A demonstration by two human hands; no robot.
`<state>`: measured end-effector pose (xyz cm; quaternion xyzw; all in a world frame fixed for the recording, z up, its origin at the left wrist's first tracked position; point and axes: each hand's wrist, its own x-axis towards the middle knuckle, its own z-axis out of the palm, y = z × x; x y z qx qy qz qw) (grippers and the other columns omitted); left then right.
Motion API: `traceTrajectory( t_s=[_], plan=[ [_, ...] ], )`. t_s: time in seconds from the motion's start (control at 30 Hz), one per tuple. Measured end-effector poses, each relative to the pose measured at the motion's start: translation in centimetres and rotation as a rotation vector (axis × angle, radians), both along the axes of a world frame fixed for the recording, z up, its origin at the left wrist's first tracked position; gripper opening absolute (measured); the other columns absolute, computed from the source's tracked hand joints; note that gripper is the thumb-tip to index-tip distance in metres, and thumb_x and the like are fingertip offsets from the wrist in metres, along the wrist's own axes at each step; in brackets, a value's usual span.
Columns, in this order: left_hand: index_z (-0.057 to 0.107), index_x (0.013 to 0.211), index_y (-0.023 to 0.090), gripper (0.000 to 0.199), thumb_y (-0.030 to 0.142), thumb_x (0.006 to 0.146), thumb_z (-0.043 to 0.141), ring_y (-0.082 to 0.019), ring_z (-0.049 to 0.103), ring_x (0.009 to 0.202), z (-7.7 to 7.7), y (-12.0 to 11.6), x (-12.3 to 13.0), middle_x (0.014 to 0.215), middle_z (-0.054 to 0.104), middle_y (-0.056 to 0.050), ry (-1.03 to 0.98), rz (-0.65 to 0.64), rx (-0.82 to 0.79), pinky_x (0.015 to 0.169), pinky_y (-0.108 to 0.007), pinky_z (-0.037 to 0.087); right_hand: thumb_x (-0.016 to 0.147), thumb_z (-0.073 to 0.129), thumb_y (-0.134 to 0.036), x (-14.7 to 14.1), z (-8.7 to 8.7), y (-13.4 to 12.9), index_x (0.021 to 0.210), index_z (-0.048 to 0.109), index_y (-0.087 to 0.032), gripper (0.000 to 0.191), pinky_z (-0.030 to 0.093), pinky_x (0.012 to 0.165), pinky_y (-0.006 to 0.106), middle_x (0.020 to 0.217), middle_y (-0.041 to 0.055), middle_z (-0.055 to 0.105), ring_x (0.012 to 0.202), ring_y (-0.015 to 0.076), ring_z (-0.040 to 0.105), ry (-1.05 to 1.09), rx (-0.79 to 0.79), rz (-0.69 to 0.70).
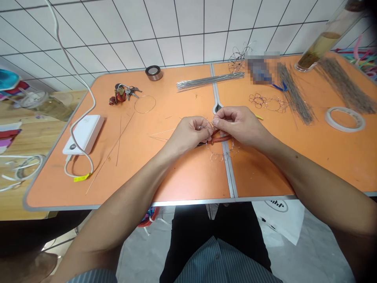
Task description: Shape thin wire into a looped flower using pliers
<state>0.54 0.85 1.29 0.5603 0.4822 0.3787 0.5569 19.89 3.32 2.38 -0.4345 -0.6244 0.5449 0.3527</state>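
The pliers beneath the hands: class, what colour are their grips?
Reddish-orange grips, best seen in the head view.

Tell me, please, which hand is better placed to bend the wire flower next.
Probably the right hand: its fingertips pinch the wire flower from above, while the left hand is crowded against the red-handled pliers.

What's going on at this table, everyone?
A person seated at an orange folding table holds a looped wire piece in both bare hands. The left hand and right hand pinch it just above red-handled pliers. Bundles of straight wire and a flower-shaped wire piece lie nearby on the table.
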Motion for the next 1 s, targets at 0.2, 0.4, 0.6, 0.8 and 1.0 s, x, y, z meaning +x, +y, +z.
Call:
traceTrajectory(
  t_s=[0.2,0.4,0.6,0.8,1.0],
  plan=[
    [0.071,0.077,0.016,0.009,0.011,0.084,0.07,-0.012,0.067,0.067,-0.13,-0.05,0.0,0.072,0.073,-0.004,-0.033,0.007,0.001,0.065,-0.023,0.052,0.086,0.076,-0.013,-0.04,0.12,-0.07,0.072,0.068,-0.021,0.018,0.054,0.053,0.025,0.063,-0.0013,0.064,0.057,0.013,0.061,-0.038,0.056,-0.05],
    [0.069,0.078,0.016,0.012,0.015,0.087,0.077,-0.012,0.068,0.064,-0.07,0.09,-0.06,0.07,0.072,-0.003,-0.098,-0.034,0.009,0.066,-0.024,0.054,0.084,0.087,-0.03,-0.02,-0.05,0.03,0.082,0.071,-0.022,0.018,0.061,0.059,0.031,0.078,0.0036,0.076,0.07,0.0197,0.072,0.019,-0.021,0.031],
    [0.068,0.082,0.016,0.011,0.015,0.085,0.079,-0.012,0.071,0.068,-0.11,0.03,0.06,0.072,0.073,-0.003,-0.109,-0.027,-0.019,0.069,-0.024,0.057,0.086,0.081,-0.023,0.26,-0.18,0.54,0.08,0.07,-0.021,0.013,0.051,0.057,0.029,0.072,0.0003,0.068,0.063,0.0153,0.064,-0.067,0.171,-0.098],
    [0.068,0.075,0.015,0.015,0.016,0.088,0.076,-0.012,0.07,0.065,-0.28,0.07,0.02,0.072,0.072,-0.003,-0.124,0.023,-0.01,0.068,-0.024,0.057,0.085,0.074,-0.019,0.21,0.07,0.39,0.077,0.068,-0.021,0.01,0.047,0.058,0.028,0.07,-0.0001,0.066,0.064,0.0153,0.063,-0.103,0.182,-0.108],
    [0.069,0.073,0.016,0.014,0.015,0.085,0.076,-0.011,0.069,0.063,-0.41,0.21,-0.07,0.071,0.072,-0.003,-0.111,0.042,-0.003,0.066,-0.024,0.057,0.083,0.073,-0.016,0.09,0.31,0.2,0.077,0.067,-0.021,0.01,0.048,0.059,0.029,0.072,-0.0002,0.066,0.062,0.0148,0.062,-0.098,0.125,-0.114]
  ],
)
